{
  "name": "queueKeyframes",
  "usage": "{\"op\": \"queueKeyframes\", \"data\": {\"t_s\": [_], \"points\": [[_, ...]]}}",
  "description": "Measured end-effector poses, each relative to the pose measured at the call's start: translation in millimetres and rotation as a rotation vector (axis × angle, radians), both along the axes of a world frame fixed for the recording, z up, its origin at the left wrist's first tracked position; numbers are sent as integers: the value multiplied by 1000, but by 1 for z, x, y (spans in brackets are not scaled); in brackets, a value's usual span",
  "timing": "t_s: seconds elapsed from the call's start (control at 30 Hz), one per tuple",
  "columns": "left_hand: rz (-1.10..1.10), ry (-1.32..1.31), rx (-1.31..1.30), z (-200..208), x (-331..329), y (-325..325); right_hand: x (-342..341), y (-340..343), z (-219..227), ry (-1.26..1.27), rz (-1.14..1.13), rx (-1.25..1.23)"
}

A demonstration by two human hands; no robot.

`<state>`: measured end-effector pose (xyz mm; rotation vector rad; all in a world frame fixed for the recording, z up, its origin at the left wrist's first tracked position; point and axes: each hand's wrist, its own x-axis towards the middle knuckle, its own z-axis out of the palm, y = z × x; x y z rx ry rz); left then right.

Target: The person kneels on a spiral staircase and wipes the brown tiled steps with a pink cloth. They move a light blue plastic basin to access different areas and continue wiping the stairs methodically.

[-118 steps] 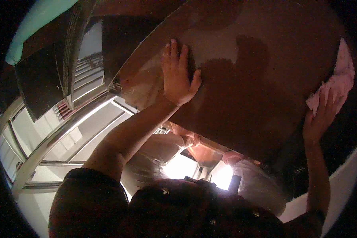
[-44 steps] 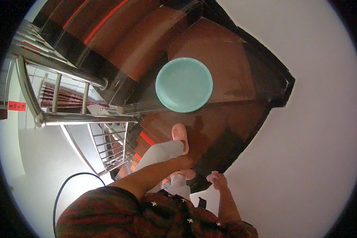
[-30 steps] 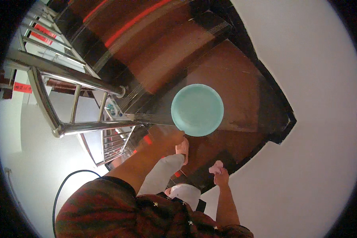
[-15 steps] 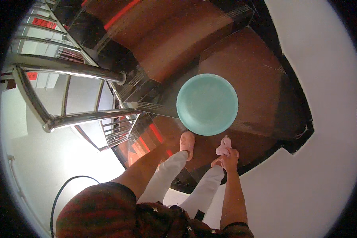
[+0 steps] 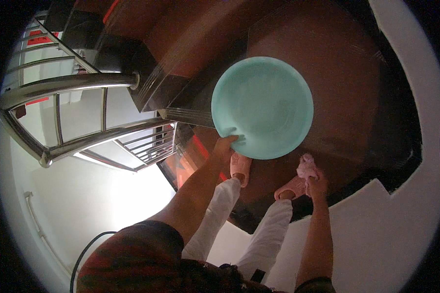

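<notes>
A round pale-green basin [image 5: 302,93] rests on the brown tiled floor in front of my feet. At its near left rim is my left hand [image 5: 227,145], gripping the edge with fingers lapping over to the inside. The basin's interior looks smooth and pale; whether it holds water I cannot tell. A crumpled pink cloth [image 5: 306,166] is bunched in my closed right hand [image 5: 318,186]. That hand hangs to the right of the basin, above my right foot, apart from the rim.
Metal stair railings [image 5: 78,80] run along the left, with brown steps [image 5: 181,39] rising ahead. A white wall [image 5: 401,53] with a dark skirting edge bounds the right side. Pink slippers [image 5: 239,168] are on my feet, close to the basin.
My left hand has come forward onto the basin's near left rim. The basin looks larger and nearer in view. My right hand, still holding the cloth, has shifted right.
</notes>
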<state>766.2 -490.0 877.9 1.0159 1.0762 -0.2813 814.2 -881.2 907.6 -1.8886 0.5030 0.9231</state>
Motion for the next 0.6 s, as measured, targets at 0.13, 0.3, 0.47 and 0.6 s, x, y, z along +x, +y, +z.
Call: {"op": "queueKeyframes", "data": {"t_s": [0.13,0.3,0.47,0.6], "points": [[224,-28,-141,11,10,-11,7,0,-15,-311,30,-25],[253,-112,-121,21,49,-50,13,-18,-8,53,-148,115],[224,-186,-69,18,128,-71,42,-25,10,-350,-2,-35],[238,-279,-106,14,204,-84,83,-45,21,-243,-276,-2]]}}
